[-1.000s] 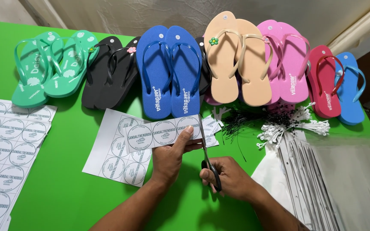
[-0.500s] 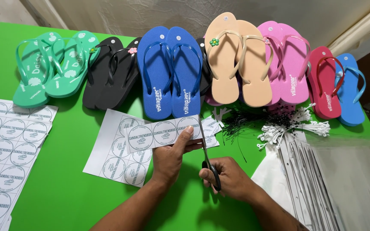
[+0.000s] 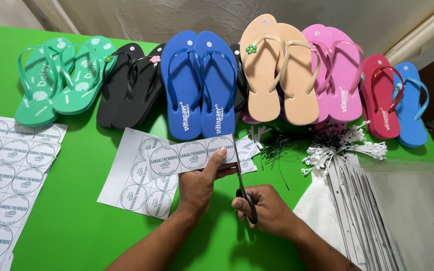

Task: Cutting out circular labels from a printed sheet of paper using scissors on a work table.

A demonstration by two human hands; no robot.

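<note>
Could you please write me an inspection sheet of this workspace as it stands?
Surface: green table, mostly covered.
Job's things: left hand pinches a strip of round labels; right hand works scissors at its end.
Clutter: label sheets, white tag fasteners, clear bags.
Grips: both hands closed on their things.
Cables: nothing seen.
Surroundings: row of flip-flops along a pale wall.

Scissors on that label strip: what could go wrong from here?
1. The left hand pinches the label strip with its thumb close to the blades of the scissors held by the right hand; a nick seems possible.
2. The cut line runs close between round labels, so a drift could clip a printed circle.
3. Small cut pieces lie beside the black ties and might get mixed in.
</note>
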